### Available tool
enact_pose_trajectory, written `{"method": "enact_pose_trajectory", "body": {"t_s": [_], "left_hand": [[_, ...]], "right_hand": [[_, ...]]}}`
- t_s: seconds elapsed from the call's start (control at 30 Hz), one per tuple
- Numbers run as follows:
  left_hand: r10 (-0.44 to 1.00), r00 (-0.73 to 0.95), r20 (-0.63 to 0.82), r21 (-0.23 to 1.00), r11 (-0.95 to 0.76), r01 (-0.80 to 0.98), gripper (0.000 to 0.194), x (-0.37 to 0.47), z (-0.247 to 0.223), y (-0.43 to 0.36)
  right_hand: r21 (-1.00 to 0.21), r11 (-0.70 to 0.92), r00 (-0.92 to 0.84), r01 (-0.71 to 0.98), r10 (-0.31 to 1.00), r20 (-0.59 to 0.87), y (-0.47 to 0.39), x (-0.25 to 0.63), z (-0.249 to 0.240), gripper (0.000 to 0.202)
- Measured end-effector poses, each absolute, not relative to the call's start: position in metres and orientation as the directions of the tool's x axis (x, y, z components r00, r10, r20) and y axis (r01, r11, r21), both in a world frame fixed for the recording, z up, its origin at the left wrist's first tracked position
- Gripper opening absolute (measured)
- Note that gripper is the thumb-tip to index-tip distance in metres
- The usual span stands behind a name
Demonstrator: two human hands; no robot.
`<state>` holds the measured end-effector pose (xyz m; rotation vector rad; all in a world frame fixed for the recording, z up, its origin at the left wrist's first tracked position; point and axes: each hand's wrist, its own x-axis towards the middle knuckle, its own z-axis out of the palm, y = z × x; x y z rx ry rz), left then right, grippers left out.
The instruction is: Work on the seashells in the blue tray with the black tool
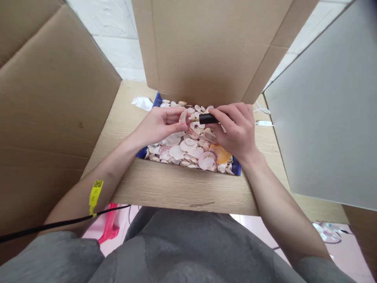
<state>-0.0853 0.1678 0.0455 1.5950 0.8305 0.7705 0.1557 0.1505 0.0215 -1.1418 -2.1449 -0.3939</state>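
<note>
Between the thumb and fingers of my left hand [159,125] is a ribbed pinkish seashell [183,117], held up on its edge. My right hand [238,129] grips a mini drill [207,118] with a black cylindrical body and a thin brass-coloured front end. Its tip points left at the shell; whether it touches is too small to tell. Both hands are over a shallow blue-sided box [236,166] full of loose shells. Near its front right lie an orange-yellow scallop shell [221,154] and a purplish-white scallop shell [207,160] with small dark spots.
The box sits on a wooden table [182,188]. Cardboard panels stand at the left [53,110] and back [212,47], a grey board [330,118] at the right. Crumpled white tissue [143,103] lies left; a white cable switch [264,123] lies right. A black cable [59,224] crosses my left arm.
</note>
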Motion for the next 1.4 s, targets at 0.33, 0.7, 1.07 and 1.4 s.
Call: {"method": "enact_pose_trajectory", "body": {"t_s": [0.33,0.7,1.07,1.4], "left_hand": [[0.839,0.545,0.012,0.99,-0.087,0.113,0.024,-0.0861,0.043,0.1682],[0.861,0.505,0.059,0.987,-0.125,0.099,0.028,-0.0844,0.0447,0.1669],[0.824,0.567,-0.023,0.989,-0.064,0.133,0.032,-0.0867,0.0408,0.1691],[0.818,0.575,-0.027,0.991,-0.054,0.123,0.032,-0.0871,0.0434,0.1685]], "right_hand": [[-0.086,0.579,-0.369,0.811,0.62,0.692,0.1493,0.1554,0.0228,0.028],[-0.123,0.586,-0.428,0.801,0.704,0.568,0.151,0.1534,0.0229,0.038],[-0.039,0.607,-0.415,0.793,0.587,0.695,0.1481,0.1559,0.0223,0.031],[-0.088,0.607,-0.382,0.79,0.599,0.704,0.149,0.1539,0.0248,0.029]]}}
